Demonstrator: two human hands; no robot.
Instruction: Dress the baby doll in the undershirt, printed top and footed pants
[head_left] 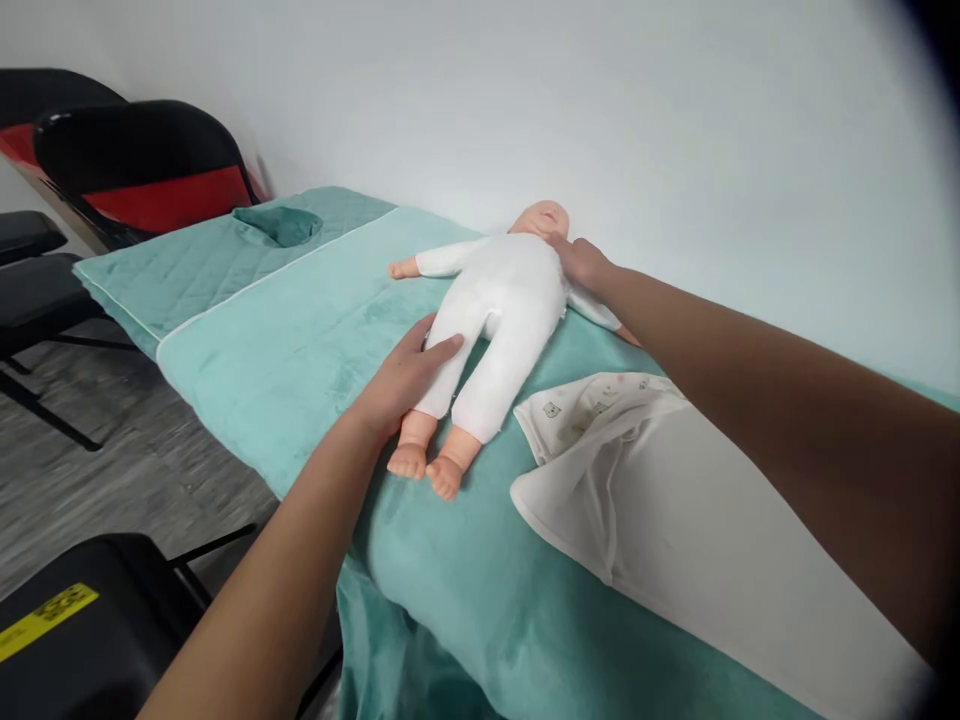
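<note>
A baby doll with a white cloth body and bare plastic head, hands and feet lies on its back on a teal bed cover. Its head points to the wall and its feet towards me. My left hand is closed around the doll's leg on the left, thumb across the top. At the doll's neck and shoulder, my right hand is closed, its fingertips partly hidden against the doll. Beside the doll, under my right forearm, lies a white cloth with a folded, small-print edge.
A white wall runs along the far side of the bed. Black folding chairs with red bands stand at the left. A black chair with a yellow label is close at the lower left. The quilted bed end has a bunched opening.
</note>
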